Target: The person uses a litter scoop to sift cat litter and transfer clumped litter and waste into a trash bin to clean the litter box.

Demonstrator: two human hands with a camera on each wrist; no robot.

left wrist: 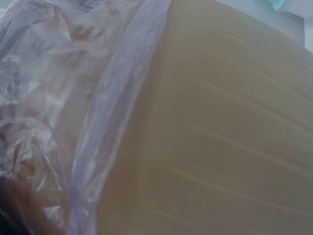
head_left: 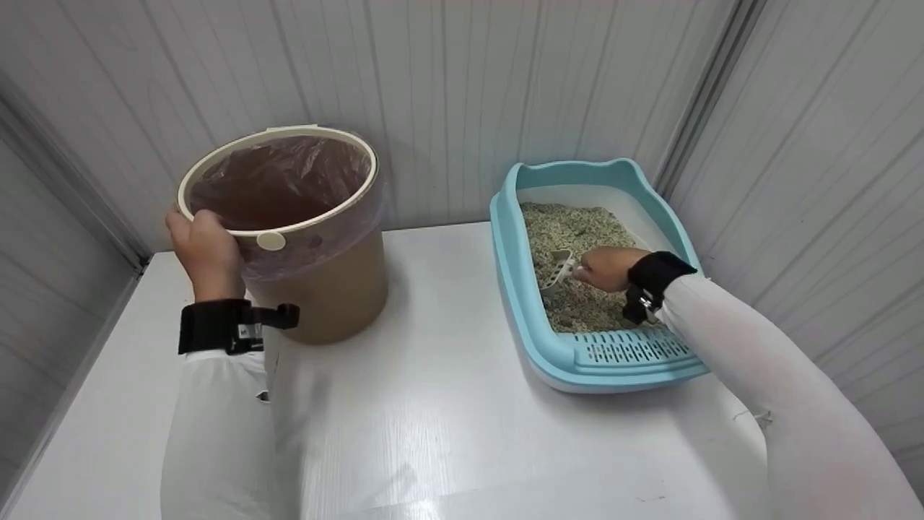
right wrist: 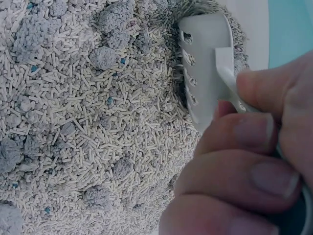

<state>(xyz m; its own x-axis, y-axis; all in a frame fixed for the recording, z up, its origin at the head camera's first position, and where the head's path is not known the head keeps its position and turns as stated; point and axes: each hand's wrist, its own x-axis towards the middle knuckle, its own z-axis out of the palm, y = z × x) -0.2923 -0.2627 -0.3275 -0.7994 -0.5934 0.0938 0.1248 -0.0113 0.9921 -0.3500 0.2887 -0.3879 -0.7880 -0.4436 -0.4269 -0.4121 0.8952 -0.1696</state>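
My right hand [head_left: 608, 268] grips the handle of a pale slotted litter scoop [right wrist: 208, 58], fingers curled round it. The scoop's head sits partly sunk in the cat litter [right wrist: 122, 127], near the wall of a blue litter box [head_left: 514, 289]. Clumps [right wrist: 115, 22] lie among the pellets in the right wrist view. On the left, my left hand [head_left: 209, 253] holds the rim of a brown trash bin [head_left: 332, 296], thumb over the top edge. A clear plastic bag [head_left: 325, 162] lines the bin and folds down over its outside. The bin leans slightly.
Both the bin and the litter box stand on a white table [head_left: 433, 361]. White panelled walls [head_left: 447, 94] rise behind and at both sides. The box has a slotted front ledge [head_left: 635, 352] and a raised rim at the back.
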